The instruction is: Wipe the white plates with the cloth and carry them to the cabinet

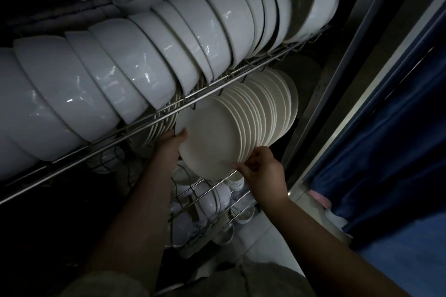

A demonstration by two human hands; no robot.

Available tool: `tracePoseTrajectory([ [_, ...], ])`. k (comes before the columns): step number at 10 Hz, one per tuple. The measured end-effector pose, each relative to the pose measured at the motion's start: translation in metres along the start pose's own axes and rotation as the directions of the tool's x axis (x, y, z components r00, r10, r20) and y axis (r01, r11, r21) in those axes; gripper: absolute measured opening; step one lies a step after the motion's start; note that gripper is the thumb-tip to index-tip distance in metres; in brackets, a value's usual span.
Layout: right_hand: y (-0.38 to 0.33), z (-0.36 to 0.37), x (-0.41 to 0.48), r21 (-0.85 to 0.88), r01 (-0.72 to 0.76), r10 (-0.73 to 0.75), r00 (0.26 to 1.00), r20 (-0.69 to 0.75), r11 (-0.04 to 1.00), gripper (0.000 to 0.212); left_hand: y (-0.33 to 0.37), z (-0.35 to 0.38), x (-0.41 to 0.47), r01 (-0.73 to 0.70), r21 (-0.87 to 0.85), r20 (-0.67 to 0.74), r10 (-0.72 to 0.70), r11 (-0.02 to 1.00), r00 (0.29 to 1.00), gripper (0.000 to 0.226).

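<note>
1. The front plate [210,132] is seen as a round, plain, off-white disc with a smooth matt face and a thin raised rim; it is stood on edge, tilted, at the near end of a row of plates [272,108] of the same colour and shape; the rims behind it are packed close, one overlapping the next.
2. The row is held on the middle level of the cabinet [350,55], just beneath the wire rack [241,75]; the light is dim, so marks on the plate's surface cannot be told.
3. The front plate's left rim is grasped by the left hand [172,142]; the thumb is laid on the plate's face, and the other fingers are hidden behind it.
4. The lower right rim of the front plate is pinched by the right hand [261,169]; its fingers are curled over the neighbouring rims.
5. The wire rack is filled with glossy white bowls [144,60], set on edge and nested in a long row.
6. Below the plates, small white cups are kept in a wire basket [193,190].
7. Blue fabric [398,128] is hung at the right, outside the cabinet.
</note>
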State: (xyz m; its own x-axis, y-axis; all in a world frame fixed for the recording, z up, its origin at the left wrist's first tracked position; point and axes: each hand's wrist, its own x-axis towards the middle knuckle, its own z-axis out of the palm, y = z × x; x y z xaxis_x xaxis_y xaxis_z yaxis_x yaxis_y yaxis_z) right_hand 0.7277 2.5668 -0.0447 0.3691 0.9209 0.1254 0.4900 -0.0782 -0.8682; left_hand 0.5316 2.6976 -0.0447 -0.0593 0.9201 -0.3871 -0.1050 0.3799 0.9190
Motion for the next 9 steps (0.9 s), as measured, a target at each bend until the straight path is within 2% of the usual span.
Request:
tracePoseTrajectory([
  [2,0.006,0.003,-0.003,0.001,0.019,-0.019,0.999,0.042,1.000,0.049,-0.002,-0.004,0.001,-0.024,0.018,-0.016,0.024,1.000,1.000,0.022],
  [3,0.007,0.000,-0.005,-0.025,0.052,-0.051,0.998,0.044,0.998,0.045,-0.001,-0.006,-0.002,-0.075,0.112,-0.056,0.082,0.991,0.995,0.015],
  [5,0.008,-0.007,-0.001,-0.121,0.127,-0.119,0.990,0.076,0.984,0.039,-0.009,-0.024,-0.001,-0.021,0.186,-0.105,0.041,0.982,0.994,0.030],
  [6,0.005,-0.009,0.001,-0.201,0.186,-0.159,0.976,0.147,0.962,0.040,-0.012,-0.032,0.000,-0.010,0.129,-0.256,0.043,0.992,0.966,0.029],
  [7,-0.001,-0.016,0.002,-0.110,0.261,-0.240,0.956,0.168,0.959,0.023,-0.016,-0.034,-0.003,-0.044,0.136,-0.239,0.076,0.990,0.968,0.013],
  [8,-0.014,-0.025,0.012,0.108,0.424,-0.437,0.881,0.181,0.899,0.012,-0.023,-0.031,-0.015,-0.133,0.340,-0.209,0.212,0.931,0.955,0.015],
  [9,-0.031,-0.028,0.027,0.173,0.647,-0.665,0.682,0.304,0.743,0.022,-0.023,-0.032,-0.030,-0.234,0.613,-0.161,0.409,0.755,0.898,0.026],
])
